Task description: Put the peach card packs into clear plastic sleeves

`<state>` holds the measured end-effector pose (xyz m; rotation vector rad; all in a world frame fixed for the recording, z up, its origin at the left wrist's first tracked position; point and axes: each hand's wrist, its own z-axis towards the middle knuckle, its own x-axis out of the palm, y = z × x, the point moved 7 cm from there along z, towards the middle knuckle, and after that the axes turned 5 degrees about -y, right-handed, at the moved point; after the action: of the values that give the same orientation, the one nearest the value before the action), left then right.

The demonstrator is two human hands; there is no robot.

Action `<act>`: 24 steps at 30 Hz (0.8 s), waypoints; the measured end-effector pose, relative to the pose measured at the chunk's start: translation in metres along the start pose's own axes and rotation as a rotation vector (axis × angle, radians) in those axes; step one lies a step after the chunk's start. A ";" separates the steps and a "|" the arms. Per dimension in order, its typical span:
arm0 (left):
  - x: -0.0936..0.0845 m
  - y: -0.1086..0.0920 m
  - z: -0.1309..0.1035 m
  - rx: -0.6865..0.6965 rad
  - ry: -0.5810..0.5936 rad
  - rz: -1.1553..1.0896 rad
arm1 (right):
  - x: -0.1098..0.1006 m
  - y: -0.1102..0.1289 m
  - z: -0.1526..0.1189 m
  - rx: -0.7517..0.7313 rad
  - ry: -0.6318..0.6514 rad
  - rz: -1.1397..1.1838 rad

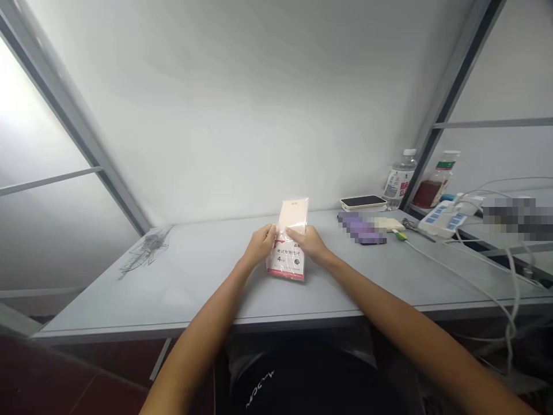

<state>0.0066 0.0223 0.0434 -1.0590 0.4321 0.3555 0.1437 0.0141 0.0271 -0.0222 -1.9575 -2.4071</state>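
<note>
Between my hands is a clear plastic packet [285, 262], held upright above the table near its middle. Its upper part is pale pink; the lower part carries a white label with dark printed characters, a figure 4 and a red band along the bottom. My left hand [262, 243] is closed on the packet's left edge at mid-height. On the opposite edge, my right hand [311, 244] grips it too, its thumb lying across the front. The fingers behind the packet are hidden.
A phone [363, 202], a purple blurred item [362, 228] and a clear bottle [400, 181] stand or lie at the right. Beyond them are a power strip [447, 218], a jar of red stuff [434, 183] and trailing white cables [458, 274]. Dark scribbles [147, 251] mark the left side of the table [185, 288].
</note>
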 end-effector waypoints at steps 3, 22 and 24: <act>-0.010 0.005 0.003 -0.042 -0.045 0.110 | -0.005 -0.001 0.002 0.056 0.003 0.002; -0.012 -0.009 0.000 0.059 -0.103 0.072 | -0.002 -0.009 0.006 0.139 0.073 0.118; -0.008 -0.004 0.001 0.006 -0.040 0.028 | 0.000 -0.007 0.004 0.126 0.101 0.103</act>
<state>0.0022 0.0208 0.0506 -1.0395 0.4129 0.3994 0.1432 0.0192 0.0210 0.0027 -2.0065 -2.1735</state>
